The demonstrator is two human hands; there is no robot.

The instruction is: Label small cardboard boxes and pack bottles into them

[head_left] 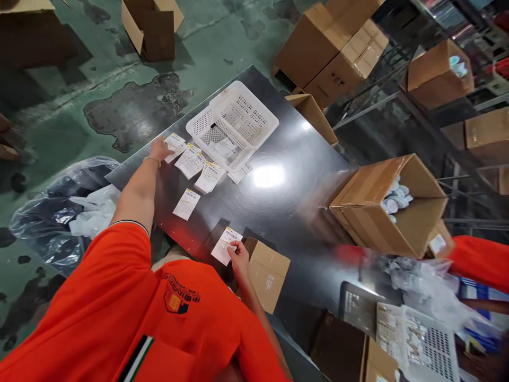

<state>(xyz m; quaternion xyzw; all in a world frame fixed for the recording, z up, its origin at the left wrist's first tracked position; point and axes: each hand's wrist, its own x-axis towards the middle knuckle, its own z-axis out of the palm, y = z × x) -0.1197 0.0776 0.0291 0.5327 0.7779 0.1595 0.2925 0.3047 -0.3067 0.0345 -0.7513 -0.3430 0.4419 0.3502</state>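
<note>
At the table's far left edge, my left hand (159,149) is closed on the edge of a small pile of printed label slips (174,142). Beside that pile lie more label slips (191,161) and another stack (210,176). A single label slip (186,204) rests apart, nearer my body. My right hand (239,258) pinches one label slip (223,245) between thumb and fingers, close to the front edge. Past the stacks stands a white plastic basket (260,139) with slips inside, and one more slip (240,172) lies partly against its side.
A small closed carton (269,273) sits by my right forearm. Further right, an open carton (358,201) holds white round items. Another person's orange sleeve (481,260) shows near a white basket (431,339). A plastic-lined bin (51,212) stands at left.
</note>
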